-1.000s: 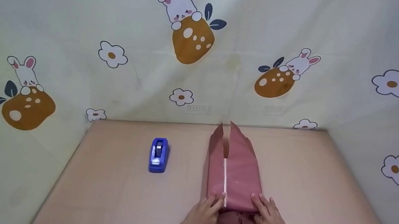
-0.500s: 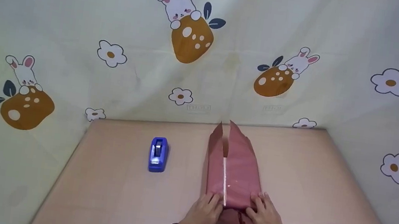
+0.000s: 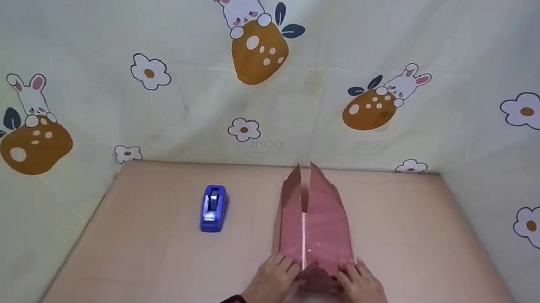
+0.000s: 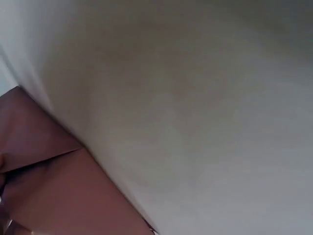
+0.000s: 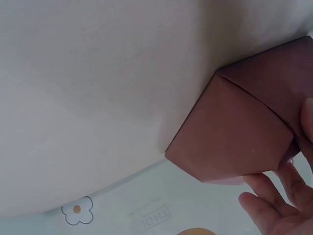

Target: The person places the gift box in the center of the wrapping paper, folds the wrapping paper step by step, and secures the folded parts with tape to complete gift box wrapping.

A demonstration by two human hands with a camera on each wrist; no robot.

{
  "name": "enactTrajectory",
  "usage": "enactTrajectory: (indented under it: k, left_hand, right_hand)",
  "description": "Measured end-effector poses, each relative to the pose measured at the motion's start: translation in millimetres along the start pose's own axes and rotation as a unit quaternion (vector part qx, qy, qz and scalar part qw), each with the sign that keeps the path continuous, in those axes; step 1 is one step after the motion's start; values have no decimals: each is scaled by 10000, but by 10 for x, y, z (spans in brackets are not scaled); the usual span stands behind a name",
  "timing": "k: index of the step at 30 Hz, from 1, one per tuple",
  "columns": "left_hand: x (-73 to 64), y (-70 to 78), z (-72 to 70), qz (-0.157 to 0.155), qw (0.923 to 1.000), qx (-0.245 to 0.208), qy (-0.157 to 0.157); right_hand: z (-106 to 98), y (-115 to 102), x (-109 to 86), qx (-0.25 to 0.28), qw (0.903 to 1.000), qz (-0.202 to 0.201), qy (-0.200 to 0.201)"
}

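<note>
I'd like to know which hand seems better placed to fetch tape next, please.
Probably the left hand: the blue tape dispenser stands left of the wrapped parcel, nearer that hand. The right hand, at the parcel's right edge, could perhaps hold the near flap meanwhile.

Pinkish tabletop (image 3: 147, 255) with reddish package (image 3: 329, 227) and (to its left) blue tape dispenser (image 3: 212, 217).
</note>
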State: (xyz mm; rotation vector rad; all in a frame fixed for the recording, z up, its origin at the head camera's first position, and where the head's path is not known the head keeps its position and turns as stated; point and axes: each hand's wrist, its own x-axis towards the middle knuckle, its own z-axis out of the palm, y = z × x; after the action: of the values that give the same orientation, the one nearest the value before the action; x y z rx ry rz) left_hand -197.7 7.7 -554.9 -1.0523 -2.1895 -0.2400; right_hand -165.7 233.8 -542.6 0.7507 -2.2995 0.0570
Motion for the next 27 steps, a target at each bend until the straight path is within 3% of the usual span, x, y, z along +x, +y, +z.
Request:
enactTrajectory:
  k: [6,12,16,21,24,27]
  left_hand:
    - [31,-40,-34,-84,9994,-328,-66]
    - [41,-92,-50,91,9993,-351,39]
    - [48,-136,-64,165,9983,-566,-41]
    - [10,-210,-58,65,9923,-1111,-543]
    - [-38,-217,-41,85,9908,-961,-947]
    - [-70,-191,-12,162,9916,-486,-1187]
  right_hand:
    - [-33,2,36,-26,9998,146,-162]
    - [-82,11,114,580,9956,647,-357]
    - [-131,44,195,737,9938,633,-549]
    - [-169,72,253,687,9945,421,-671]
    - [-180,71,263,656,9945,394,-711]
    - [-185,69,263,636,9947,408,-704]
